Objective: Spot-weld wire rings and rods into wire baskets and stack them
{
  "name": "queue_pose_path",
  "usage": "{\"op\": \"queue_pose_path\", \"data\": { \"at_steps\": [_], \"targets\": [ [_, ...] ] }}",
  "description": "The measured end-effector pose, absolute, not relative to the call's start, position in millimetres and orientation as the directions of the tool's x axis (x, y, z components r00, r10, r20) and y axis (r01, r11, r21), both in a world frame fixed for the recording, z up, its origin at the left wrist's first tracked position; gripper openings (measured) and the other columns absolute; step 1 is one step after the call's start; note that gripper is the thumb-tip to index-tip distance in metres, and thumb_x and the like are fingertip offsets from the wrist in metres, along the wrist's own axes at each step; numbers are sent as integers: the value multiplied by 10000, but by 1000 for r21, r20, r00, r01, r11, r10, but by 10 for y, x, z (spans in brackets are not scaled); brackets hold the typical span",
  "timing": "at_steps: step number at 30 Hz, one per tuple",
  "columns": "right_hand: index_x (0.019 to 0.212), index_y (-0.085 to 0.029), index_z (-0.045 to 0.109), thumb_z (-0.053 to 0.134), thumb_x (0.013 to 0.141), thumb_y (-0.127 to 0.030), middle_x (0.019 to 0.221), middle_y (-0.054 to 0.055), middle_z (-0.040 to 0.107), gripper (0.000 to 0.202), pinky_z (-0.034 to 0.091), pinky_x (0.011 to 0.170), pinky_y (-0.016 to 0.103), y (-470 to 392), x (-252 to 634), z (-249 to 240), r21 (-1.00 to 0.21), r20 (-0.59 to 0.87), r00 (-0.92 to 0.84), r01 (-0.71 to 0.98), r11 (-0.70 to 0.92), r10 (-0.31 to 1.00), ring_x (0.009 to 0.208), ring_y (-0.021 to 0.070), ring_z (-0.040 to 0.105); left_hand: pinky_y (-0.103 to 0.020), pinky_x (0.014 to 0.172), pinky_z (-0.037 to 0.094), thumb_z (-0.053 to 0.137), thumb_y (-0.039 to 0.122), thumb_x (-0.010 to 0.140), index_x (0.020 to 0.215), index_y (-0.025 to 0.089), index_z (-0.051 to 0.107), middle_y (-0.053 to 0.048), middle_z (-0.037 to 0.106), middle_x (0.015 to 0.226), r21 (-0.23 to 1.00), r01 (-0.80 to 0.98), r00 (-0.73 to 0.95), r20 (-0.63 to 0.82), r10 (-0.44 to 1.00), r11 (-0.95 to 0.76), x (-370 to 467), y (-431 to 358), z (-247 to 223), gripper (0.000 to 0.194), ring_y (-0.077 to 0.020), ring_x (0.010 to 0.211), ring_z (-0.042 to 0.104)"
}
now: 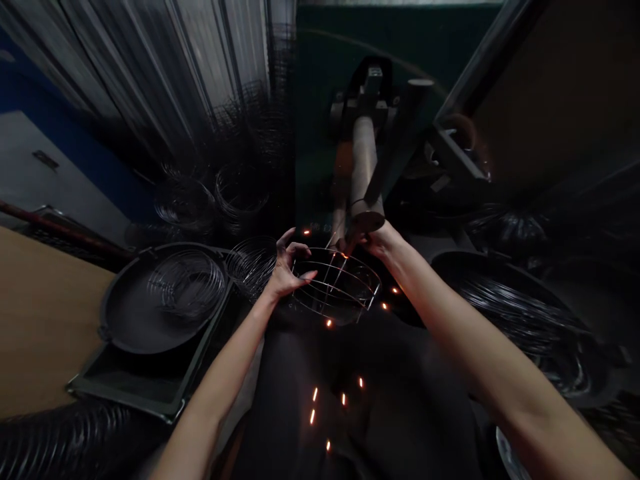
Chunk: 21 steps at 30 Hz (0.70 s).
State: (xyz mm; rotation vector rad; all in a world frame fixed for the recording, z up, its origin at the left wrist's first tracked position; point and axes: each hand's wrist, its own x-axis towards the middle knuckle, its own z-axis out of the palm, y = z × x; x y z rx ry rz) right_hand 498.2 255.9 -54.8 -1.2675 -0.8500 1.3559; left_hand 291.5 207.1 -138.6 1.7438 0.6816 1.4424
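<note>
Wire frame (336,289) positioned among sparks before a metal arm (367,167)

The curved frame, made of thin wires joined by short cross pieces, was seen between the two hands, just below the end of the arm in the view; a small glow was shown on its far wire, and bright sparks (343,399) were scattered beneath it and over the dark area nearer the body.

The left hand (286,272) was spread, with thumb and fingers well parted around the frame's left end; the thumb was laid over a wire there, but whether any weight was borne by it could not be told. The right hand (377,239) was partly hidden behind the arm's end; neither its opening nor any hold could be made out.

The frame was judged to be light, stiff along each wire yet springy as a whole, and easily bent if squeezed; the bare metal was judged smooth enough to slip or turn in loose fingers. A hold was best taken on the outer wires at the ends, well clear of the glow, where heat was to be expected; to the left, wire rings (186,283) were held in a round tray (127,327).
</note>
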Motion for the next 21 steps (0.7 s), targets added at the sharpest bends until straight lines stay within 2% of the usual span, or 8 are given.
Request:
{"op": "queue_pose_path", "data": {
  "at_steps": [4, 14, 18, 21],
  "targets": [
    [691, -165, 420, 433, 856, -109, 473, -52, 400, 175, 228, 325, 133, 2527, 4997, -488, -910, -341, 94, -283, -304, 935, 351, 39, 323, -348, 869, 436, 771, 272, 631, 1387, 280, 148, -15, 537, 962, 827, -42, 229, 554, 801, -560, 2903, 2080, -1362, 979, -151, 910, 538],
    [647, -163, 405, 401, 852, -51, 427, -51, 379, 234, 219, 313, 136, 2532, 5033, -298, -926, -360, 94, -156, -343, 928, 322, 36, 299, -365, 895, 420, 759, 223, 620, 1409, 276, 135, -16, 540, 985, 807, 39, 289, 556, 779, -589, 2861, 2043, -1285, 1007, -161, 933, 542],
    [704, -151, 435, 399, 889, -74, 457, -37, 432, 203, 207, 308, 141, 2379, 5118, -305, -929, -365, 111, -113, -353, 924, 323, 42, 332, -373, 910, 408, 748, 237, 625, 1405, 239, 154, -32, 551, 997, 714, 198, 343, 591, 730, -672, 2833, 1871, -1222, 981, -173, 945, 548],
    [794, -151, 473, 401, 942, -221, 482, -24, 468, 179, 221, 319, 162, 2119, 5229, -318, -931, -365, 121, -46, -362, 923, 330, 59, 349, -383, 897, 401, 724, 302, 653, 1384, 211, 241, -77, 561, 1062, 583, 316, 360, 656, 664, -748, 2860, 1594, -1282, 881, -202, 979, 540]
  ]
}}
